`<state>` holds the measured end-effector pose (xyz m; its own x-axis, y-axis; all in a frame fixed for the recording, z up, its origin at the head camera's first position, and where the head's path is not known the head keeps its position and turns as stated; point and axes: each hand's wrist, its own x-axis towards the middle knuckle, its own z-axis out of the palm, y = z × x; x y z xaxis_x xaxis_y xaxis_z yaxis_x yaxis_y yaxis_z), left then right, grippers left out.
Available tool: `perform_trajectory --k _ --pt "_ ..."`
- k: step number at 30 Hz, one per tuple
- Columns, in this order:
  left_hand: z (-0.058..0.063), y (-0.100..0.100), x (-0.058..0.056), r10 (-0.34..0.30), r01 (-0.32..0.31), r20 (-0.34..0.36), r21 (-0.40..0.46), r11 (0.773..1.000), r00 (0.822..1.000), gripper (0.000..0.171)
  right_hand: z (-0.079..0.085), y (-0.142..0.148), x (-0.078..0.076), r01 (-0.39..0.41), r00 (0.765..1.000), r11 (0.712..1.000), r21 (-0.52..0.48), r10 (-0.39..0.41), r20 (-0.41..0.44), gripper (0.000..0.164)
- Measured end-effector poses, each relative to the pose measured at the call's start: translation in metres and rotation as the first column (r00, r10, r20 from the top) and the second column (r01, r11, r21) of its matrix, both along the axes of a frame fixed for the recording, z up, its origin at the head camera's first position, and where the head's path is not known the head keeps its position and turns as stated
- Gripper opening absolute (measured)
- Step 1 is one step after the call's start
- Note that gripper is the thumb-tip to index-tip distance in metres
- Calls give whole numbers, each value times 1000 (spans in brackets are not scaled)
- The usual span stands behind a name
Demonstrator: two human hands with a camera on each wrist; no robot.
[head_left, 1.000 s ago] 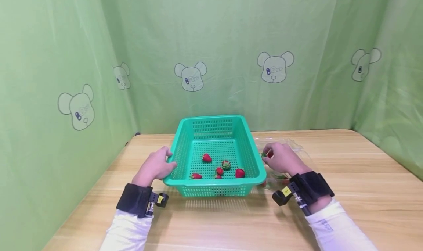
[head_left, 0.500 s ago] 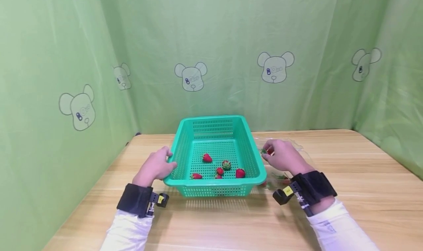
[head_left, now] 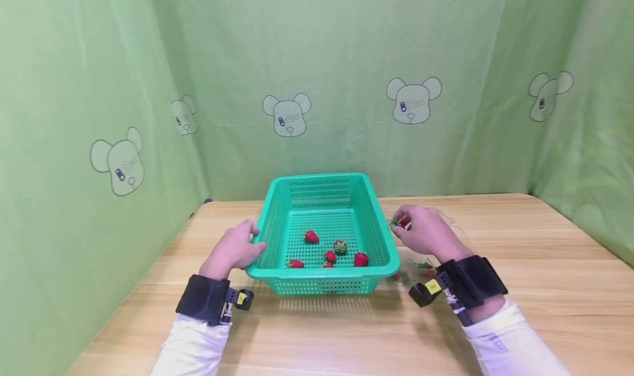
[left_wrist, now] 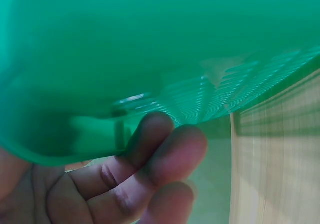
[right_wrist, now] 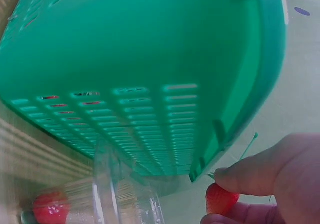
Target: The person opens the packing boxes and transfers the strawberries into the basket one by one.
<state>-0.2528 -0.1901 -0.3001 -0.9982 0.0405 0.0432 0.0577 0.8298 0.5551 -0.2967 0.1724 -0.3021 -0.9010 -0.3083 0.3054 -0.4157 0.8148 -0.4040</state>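
A green plastic basket with slotted walls stands mid-table, several red strawberries on its floor. My left hand grips its left rim; the left wrist view shows the fingers curled beneath the rim against the outer wall. Just off the right rim, my right hand pinches a strawberry with a green leafy top between thumb and fingers. Below that hand lies a clear plastic box, partly hidden by the hand and basket, with more strawberries in it.
The wooden table runs back to a green curtain printed with mouse heads, which also closes off both sides. A black wrist camera juts out near the basket's front right corner.
My right hand has risen slightly, lifting the strawberry from the clear box up toward the basket's right rim. The left hand keeps its grip and the basket stays put.
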Motion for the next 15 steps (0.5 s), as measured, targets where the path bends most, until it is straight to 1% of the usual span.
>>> perform_trajectory --k 12,15 --pt "-1 0 -1 3 -3 4 -9 1000 1000 40 5 -2 5 -14 1000 1000 -21 14 -25 19" --pt "-1 0 -2 2 -2 0 -13 1000 1000 40 6 -3 6 -11 1000 1000 -27 11 -15 19"
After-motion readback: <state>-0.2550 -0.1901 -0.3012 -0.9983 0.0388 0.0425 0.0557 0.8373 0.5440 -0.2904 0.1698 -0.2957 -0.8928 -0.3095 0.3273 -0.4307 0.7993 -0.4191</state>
